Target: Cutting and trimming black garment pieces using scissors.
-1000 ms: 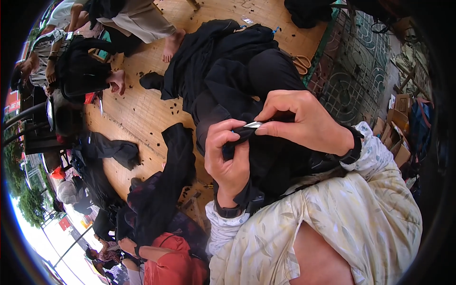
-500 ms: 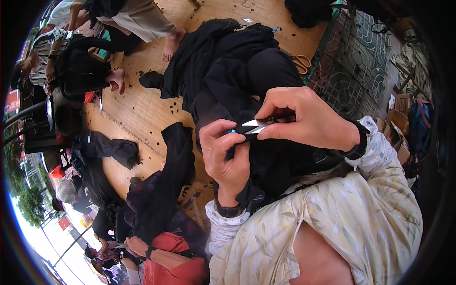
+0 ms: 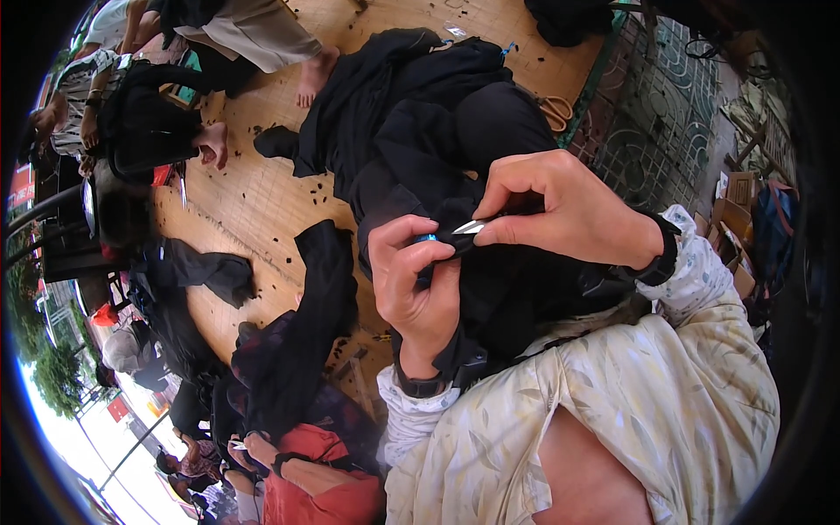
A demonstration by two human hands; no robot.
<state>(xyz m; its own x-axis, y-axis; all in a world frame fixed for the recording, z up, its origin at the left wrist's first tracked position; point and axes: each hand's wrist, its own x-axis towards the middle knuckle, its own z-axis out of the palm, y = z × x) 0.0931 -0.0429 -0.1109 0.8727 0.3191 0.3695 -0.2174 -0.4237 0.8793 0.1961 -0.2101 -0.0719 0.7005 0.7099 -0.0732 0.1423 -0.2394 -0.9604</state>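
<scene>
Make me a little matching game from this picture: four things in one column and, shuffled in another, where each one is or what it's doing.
Things
1. silver blades
2. tan-handled scissors
3. left hand
4. cardboard boxes

Places and states
A. pinching dark cloth
B. toward the picture's right rim
C. held in the right hand
D. lying on the wooden surface, near its green edge

Right pairs: 1-C, 2-D, 3-A, 4-B

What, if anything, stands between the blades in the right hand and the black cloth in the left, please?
Nothing visible does: the blades in the right hand lie close by the black cloth held in the left hand. A small blue item shows left of their tips.
</scene>
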